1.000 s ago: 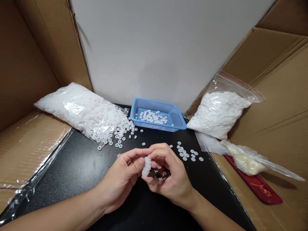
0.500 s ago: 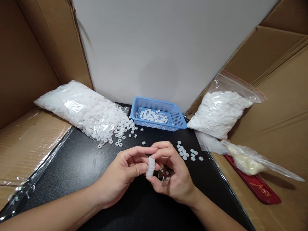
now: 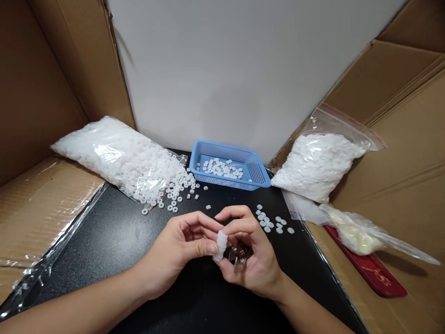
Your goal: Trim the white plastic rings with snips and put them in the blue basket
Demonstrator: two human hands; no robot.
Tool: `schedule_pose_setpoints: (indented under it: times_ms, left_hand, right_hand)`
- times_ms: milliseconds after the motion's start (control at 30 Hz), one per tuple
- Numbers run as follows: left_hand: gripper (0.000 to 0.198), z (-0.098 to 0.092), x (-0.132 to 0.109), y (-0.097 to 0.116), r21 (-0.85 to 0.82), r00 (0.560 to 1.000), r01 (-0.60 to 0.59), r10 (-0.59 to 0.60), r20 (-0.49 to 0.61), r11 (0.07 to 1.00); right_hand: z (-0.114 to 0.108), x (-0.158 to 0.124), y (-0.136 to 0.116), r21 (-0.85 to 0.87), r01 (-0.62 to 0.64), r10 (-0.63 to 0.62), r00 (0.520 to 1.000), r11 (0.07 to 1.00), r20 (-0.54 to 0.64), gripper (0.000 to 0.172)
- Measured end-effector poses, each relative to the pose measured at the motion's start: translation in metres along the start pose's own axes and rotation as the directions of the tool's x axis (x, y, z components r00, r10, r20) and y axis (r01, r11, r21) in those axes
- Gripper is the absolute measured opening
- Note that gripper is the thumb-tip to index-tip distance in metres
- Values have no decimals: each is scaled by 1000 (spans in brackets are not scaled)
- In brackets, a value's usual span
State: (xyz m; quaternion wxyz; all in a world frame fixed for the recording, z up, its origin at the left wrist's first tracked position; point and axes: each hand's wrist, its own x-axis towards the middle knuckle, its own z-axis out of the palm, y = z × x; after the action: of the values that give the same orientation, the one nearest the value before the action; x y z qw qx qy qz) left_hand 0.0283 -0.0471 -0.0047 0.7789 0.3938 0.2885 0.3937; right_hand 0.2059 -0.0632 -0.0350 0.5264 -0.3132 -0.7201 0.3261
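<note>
Several small white plastic rings form a short stack [image 3: 221, 246], held upright with a slight curve. My left hand [image 3: 182, 243] presses the stack's left side with thumb and fingertips. On its other side my right hand [image 3: 255, 257] grips it between index finger at the top and thumb at the bottom. Tucked in my right palm is a small shiny metal tool [image 3: 238, 257], partly hidden by the fingers; I cannot make out its kind. Both hands are closed, close together above the black tabletop [image 3: 212, 304].
A blue mesh basket [image 3: 231, 181] holds loose white pieces. To the left a clear bag [image 3: 114, 148] spills white rings [image 3: 174, 202]. More white pieces [image 3: 266, 222] lie right of my hands. Another white-filled bag [image 3: 314, 162] and a red flat object [image 3: 377, 276] are at right, beside cardboard walls.
The stack has shifted slightly down and right and leans more. My right middle finger has lifted away from my left fingertips, and my left fingers now point lower.
</note>
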Motion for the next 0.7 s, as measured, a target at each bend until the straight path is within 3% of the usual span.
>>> schedule_pose_setpoints:
  times_ms: [300, 700]
  left_hand:
    - [19, 1, -1, -1, -90, 997, 72, -72, 8, 993]
    - [28, -1, -1, -2, -66, 995, 97, -99, -24, 993]
  right_hand:
    - [6, 0, -8, 236, -212, 205, 977, 948, 54, 43]
    - [9, 1, -6, 357, -300, 273, 954, 885, 125, 37]
